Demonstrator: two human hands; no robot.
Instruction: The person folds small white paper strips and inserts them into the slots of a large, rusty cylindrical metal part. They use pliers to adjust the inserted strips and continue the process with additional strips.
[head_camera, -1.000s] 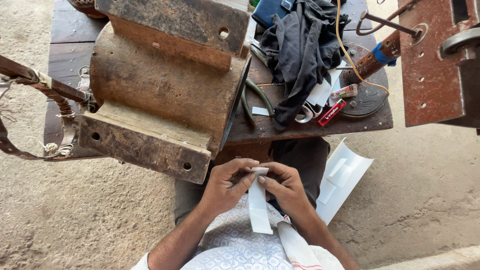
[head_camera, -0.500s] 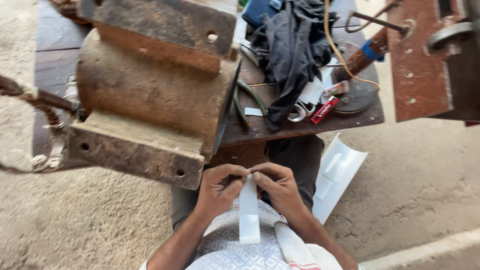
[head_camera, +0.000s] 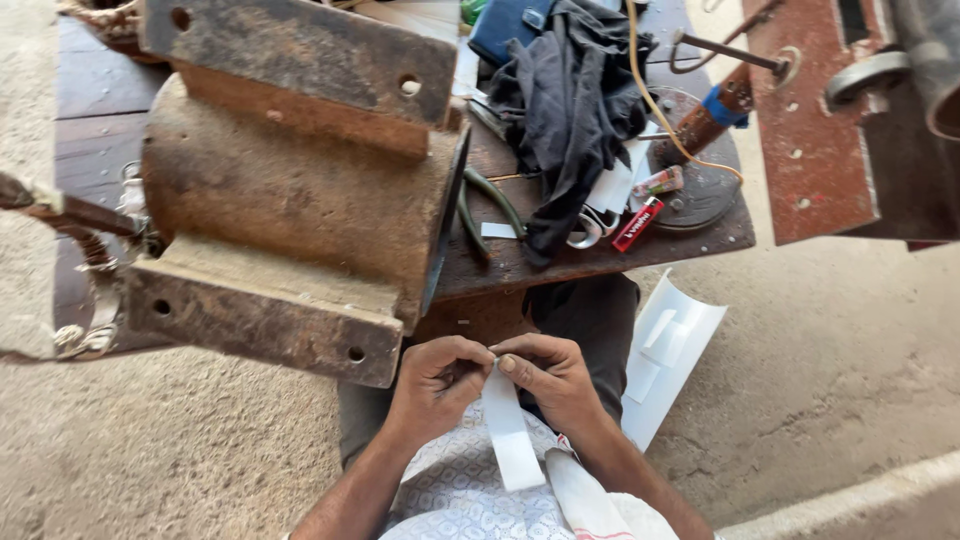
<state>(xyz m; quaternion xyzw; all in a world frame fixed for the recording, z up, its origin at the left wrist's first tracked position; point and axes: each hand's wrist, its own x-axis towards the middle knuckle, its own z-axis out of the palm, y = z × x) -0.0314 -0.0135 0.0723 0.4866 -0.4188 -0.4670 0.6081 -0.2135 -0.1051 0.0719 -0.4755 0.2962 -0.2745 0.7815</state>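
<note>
The white strip (head_camera: 508, 425) now hangs lower, both hands' (head_camera: 495, 385) fingers (head_camera: 515, 365) clamped on its top end.

The single head-worn camera looked steeply down from close above, taking in the person's lap, the dark wooden workbench (head_camera: 600, 262) ahead and sandy ground (head_camera: 840, 380) around.

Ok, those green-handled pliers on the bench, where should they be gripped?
Grip the green-handled pliers by the two curved handles, coming from above on the near bench edge side. The handles lie flat and exposed; the far end runs toward the dark cloth.
</note>
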